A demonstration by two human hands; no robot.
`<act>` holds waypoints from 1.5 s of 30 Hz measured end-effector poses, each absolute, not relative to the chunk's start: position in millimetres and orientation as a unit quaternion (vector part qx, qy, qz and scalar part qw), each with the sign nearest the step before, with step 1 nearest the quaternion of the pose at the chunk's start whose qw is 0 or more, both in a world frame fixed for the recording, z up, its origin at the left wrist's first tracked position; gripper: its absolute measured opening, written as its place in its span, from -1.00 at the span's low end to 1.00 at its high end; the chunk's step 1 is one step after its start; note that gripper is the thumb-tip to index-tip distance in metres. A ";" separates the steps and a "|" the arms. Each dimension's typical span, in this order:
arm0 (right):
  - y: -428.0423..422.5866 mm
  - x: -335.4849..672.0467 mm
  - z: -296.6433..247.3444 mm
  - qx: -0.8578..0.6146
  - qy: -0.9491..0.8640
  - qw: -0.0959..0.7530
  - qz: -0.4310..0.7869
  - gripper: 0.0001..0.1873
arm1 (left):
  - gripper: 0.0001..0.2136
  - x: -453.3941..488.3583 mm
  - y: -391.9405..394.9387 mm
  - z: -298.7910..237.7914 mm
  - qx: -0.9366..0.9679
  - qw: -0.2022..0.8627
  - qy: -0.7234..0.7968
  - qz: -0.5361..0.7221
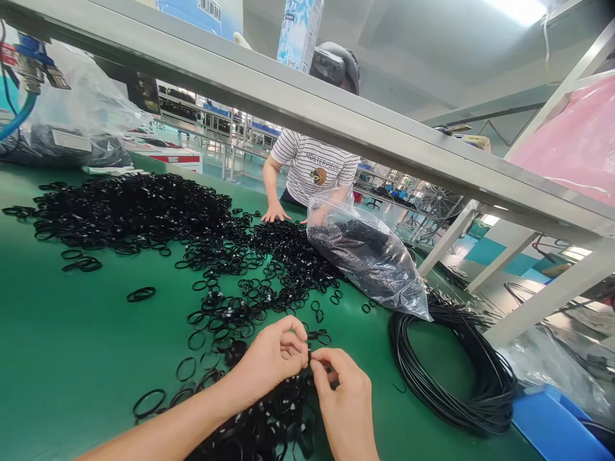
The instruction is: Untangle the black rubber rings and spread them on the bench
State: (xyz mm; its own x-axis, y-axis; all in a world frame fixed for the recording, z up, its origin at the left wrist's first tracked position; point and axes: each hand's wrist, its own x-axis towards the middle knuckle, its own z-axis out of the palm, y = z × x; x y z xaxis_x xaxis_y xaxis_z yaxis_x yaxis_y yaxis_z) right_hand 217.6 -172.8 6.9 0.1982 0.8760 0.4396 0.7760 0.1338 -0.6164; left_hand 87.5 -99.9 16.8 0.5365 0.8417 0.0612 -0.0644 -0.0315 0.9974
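Note:
Between my two hands is a small black ring point(309, 354), seen nearly edge-on. My left hand point(273, 352) pinches it from the left with thumb and fingertips, the other fingers curled. From the right, my right hand point(343, 390) grips the same ring between thumb and forefinger. Below and around my wrists lie many loose black rings point(250, 422) on the green tabletop point(86, 333). A larger heap of black rings point(129, 208) spreads over the far left of the table.
A clear plastic bag point(369, 256) of black pieces lies at the back right. Nearer stands a coil of black cable point(451, 422) beside a blue bin point(562, 422). A grey shelf beam point(307, 121) crosses above. Opposite, a person point(312, 166) touches the pile.

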 end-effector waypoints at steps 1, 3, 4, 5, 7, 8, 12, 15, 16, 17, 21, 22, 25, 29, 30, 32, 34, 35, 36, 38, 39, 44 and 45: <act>-172.9 217.6 6.8 -0.653 -0.635 0.411 0.049 -0.83 | -0.77 87.5 -100.3 17.3 0.617 0.622 0.317 0.364; -173.3 217.7 6.4 -0.644 -0.648 0.407 0.024 -0.81 | -0.76 87.1 -101.2 18.0 0.617 0.620 0.318 0.366; -173.6 217.7 6.1 -0.638 -0.655 0.406 0.014 -0.80 | -0.76 86.7 -101.5 18.3 0.620 0.616 0.317 0.369; -173.9 217.8 5.9 -0.632 -0.661 0.404 0.005 -0.79 | -0.76 86.2 -101.9 18.6 0.625 0.610 0.315 0.372; -174.5 218.0 5.5 -0.624 -0.671 0.399 -0.013 -0.77 | -0.77 85.0 -102.4 19.0 0.638 0.596 0.315 0.372; -174.7 218.2 5.4 -0.623 -0.674 0.397 -0.022 -0.77 | -0.77 84.4 -102.6 19.2 0.646 0.588 0.317 0.369; -175.1 219.0 5.2 -0.622 -0.680 0.386 -0.036 -0.75 | -0.81 83.4 -103.6 19.3 0.683 0.548 0.321 0.361; -175.1 218.5 4.7 -0.628 -0.681 0.374 -0.033 -0.76 | -0.83 83.9 -104.4 18.5 0.704 0.518 0.318 0.367; -175.0 218.0 4.4 -0.631 -0.682 0.369 -0.037 -0.76 | -0.84 84.1 -104.6 18.1 0.710 0.508 0.317 0.371; -174.7 217.2 4.1 -0.632 -0.683 0.363 -0.045 -0.76 | -0.84 84.2 -104.9 17.7 0.717 0.494 0.318 0.374; -172.8 211.9 2.8 -0.629 -0.693 0.331 -0.117 -0.75 | -0.85 84.5 -106.1 15.5 0.747 0.436 0.337 0.372; -172.3 210.4 2.5 -0.629 -0.694 0.323 -0.137 -0.74 | -0.84 84.8 -106.4 14.8 0.752 0.427 0.341 0.368; -170.6 208.5 1.4 -0.638 -0.688 0.300 -0.170 -0.73 | -0.83 86.7 -107.7 13.6 0.758 0.407 0.355 0.366; -167.2 219.3 -0.1 -0.680 -0.653 0.306 -0.132 -0.77 | -0.85 87.3 -105.1 16.0 0.750 0.396 0.367 0.382; -165.9 224.3 -0.6 -0.691 -0.639 0.317 -0.113 -0.79 | -0.87 86.3 -102.7 17.3 0.745 0.395 0.368 0.391; -162.9 235.3 -1.9 -0.709 -0.613 0.338 -0.082 -0.83 | -0.89 82.6 -95.6 19.8 0.734 0.394 0.373 0.409; -160.0 245.5 -3.3 -0.722 -0.592 0.351 -0.069 -0.84 | -0.91 77.5 -86.4 21.7 0.723 0.390 0.383 0.422; -158.9 249.9 -3.8 -0.729 -0.582 0.355 -0.064 -0.84 | -0.92 74.7 -81.7 22.4 0.719 0.387 0.389 0.426; -158.1 253.7 -4.0 -0.735 -0.572 0.359 -0.057 -0.83 | -0.92 72.1 -77.3 23.0 0.716 0.384 0.395 0.429; -157.5 259.3 -2.8 -0.743 -0.561 0.364 -0.038 -0.81 | -0.93 67.3 -70.1 24.0 0.712 0.378 0.406 0.431; -157.8 261.2 -1.3 -0.744 -0.562 0.360 -0.028 -0.78 | -0.95 65.3 -67.7 24.5 0.710 0.377 0.410 0.430; -164.3 260.8 10.0 -0.730 -0.623 0.280 -0.009 -0.75 | -0.78 58.3 -64.2 23.9 0.740 0.365 0.420 0.378; -166.3 258.6 12.2 -0.715 -0.645 0.270 0.003 -0.80 | -0.74 57.3 -63.5 22.5 0.752 0.355 0.415 0.369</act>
State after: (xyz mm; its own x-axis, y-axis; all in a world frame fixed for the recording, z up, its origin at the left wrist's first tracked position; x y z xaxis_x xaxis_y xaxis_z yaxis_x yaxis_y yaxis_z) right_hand 258.6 -166.3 12.2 0.1679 0.9241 0.3434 0.9207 -0.0224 -0.3897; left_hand 57.3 -63.5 22.5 0.3826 0.8864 0.2607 0.3624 -0.4035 0.8402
